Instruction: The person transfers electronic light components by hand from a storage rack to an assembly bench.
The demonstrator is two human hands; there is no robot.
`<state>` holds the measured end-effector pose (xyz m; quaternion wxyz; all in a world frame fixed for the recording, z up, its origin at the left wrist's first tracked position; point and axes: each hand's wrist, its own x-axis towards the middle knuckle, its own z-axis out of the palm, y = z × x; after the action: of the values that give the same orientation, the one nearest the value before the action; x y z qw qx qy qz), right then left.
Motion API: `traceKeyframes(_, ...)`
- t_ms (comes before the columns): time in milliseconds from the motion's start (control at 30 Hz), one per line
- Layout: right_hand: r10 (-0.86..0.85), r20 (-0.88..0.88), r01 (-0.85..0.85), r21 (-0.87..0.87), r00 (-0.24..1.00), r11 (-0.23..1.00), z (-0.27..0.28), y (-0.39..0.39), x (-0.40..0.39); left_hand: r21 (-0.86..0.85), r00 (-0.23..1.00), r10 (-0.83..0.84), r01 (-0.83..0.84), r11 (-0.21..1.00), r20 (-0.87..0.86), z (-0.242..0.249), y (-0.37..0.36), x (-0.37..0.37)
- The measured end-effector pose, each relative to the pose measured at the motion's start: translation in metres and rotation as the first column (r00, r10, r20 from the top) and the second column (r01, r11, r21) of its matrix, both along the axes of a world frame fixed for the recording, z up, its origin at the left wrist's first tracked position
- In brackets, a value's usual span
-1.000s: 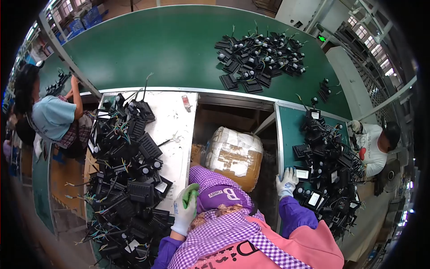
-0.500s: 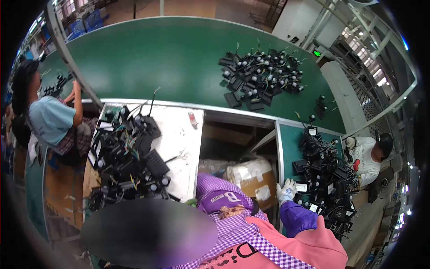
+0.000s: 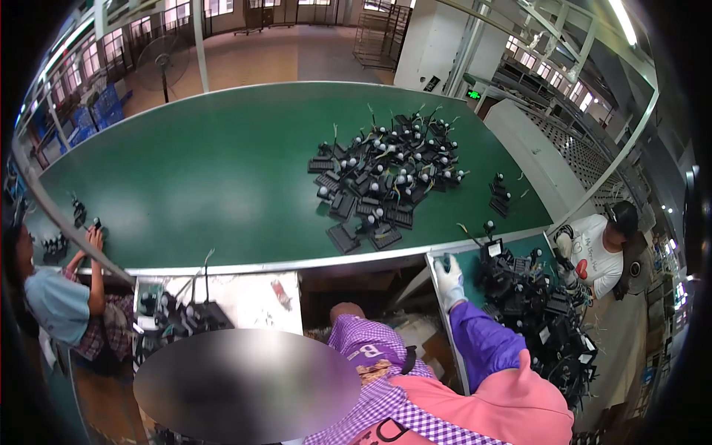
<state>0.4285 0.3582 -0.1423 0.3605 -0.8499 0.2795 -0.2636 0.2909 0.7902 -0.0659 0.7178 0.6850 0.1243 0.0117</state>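
My right hand [image 3: 448,280], in a white glove with a purple sleeve, reaches up along the left edge of the small green side table [image 3: 463,261], close to the belt's metal rim. A small dark thing shows at its fingertips; whether it is gripped is unclear. Just right of the hand lies a heap of black finned housings with wires [image 3: 534,304]. My left hand is not visible; a blurred oval patch [image 3: 245,386] covers that area. My purple checked cap [image 3: 367,348] and pink apron fill the bottom.
A wide green conveyor belt [image 3: 222,170] carries a pile of black housings [image 3: 386,182] and a few strays [image 3: 500,194]. A white table [image 3: 245,293] at left holds more black parts [image 3: 178,319]. One person [image 3: 52,304] works at the left, another [image 3: 597,252] at the right.
The view has tilted up, showing more of the belt. My right hand rose from the labelled parts to the side table's far corner. The taped box and my left hand have dropped from sight.
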Motion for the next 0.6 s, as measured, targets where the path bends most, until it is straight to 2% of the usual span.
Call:
traceKeyframes(67, -0.024, 0.086, 0.008, 0.18, 0.996, 0.984, 0.011, -0.042, 0.058, 0.237, 0.996, -0.033, 0.011, 0.972, 0.085, -0.011, -0.02, 0.039)
traceKeyframes(133, -0.106, 0.103, 0.103, 0.034, 0.989, 0.994, -0.01, -0.118, 0.125, 0.475, 0.971, -0.133, 0.024, 0.88, 0.198, -0.009, -0.057, 0.093)
traceKeyframes(167, -0.143, 0.124, 0.145, -0.01, 0.982, 0.989, -0.004, -0.145, 0.154, 0.594, 0.929, -0.309, 0.133, 0.793, 0.203, 0.002, -0.075, 0.13)
traceKeyframes(200, -0.18, 0.146, 0.189, -0.051, 0.973, 0.981, 0.004, -0.172, 0.184, 0.658, 0.849, -0.451, 0.174, 0.732, 0.276, -0.014, -0.097, 0.172)
traceKeyframes(267, -0.223, 0.277, 0.212, 0.068, 0.935, 0.975, -0.002, -0.24, 0.25, 0.891, 0.711, -0.68, 0.178, 0.418, 0.177, -0.003, -0.165, 0.25)
traceKeyframes(333, -0.264, 0.222, 0.232, 0.161, 0.939, 0.959, 0.005, -0.294, 0.306, 0.913, 0.51, -0.856, 0.306, 0.271, 0.083, -0.005, -0.245, 0.324)
traceKeyframes(400, -0.263, 0.154, 0.242, 0.143, 0.952, 0.96, 0.036, -0.312, 0.349, 0.919, 0.292, -0.952, 0.345, 0.191, 0.088, -0.02, -0.331, 0.379)
traceKeyframes(467, -0.198, -0.012, 0.198, -0.028, 0.98, 0.98, 0.034, -0.358, 0.391, 0.94, 0.013, -0.999, 0.339, 0.037, 0.034, -0.034, -0.408, 0.421)
traceKeyframes(500, -0.168, -0.089, 0.157, -0.124, 0.982, 0.98, 0.039, -0.374, 0.41, 0.964, -0.046, -0.998, 0.266, 0.032, 0.046, -0.05, -0.442, 0.438)
traceKeyframes(533, -0.152, -0.144, 0.131, -0.149, 0.978, 0.98, 0.04, -0.39, 0.429, 0.981, -0.107, -0.993, 0.194, 0.033, 0.054, -0.067, -0.474, 0.451)
traceKeyframes(600, -0.115, -0.256, 0.066, -0.192, 0.96, 0.979, 0.033, -0.425, 0.466, 0.979, -0.046, -0.999, 0.204, -0.024, -0.015, -0.09, -0.523, 0.468)
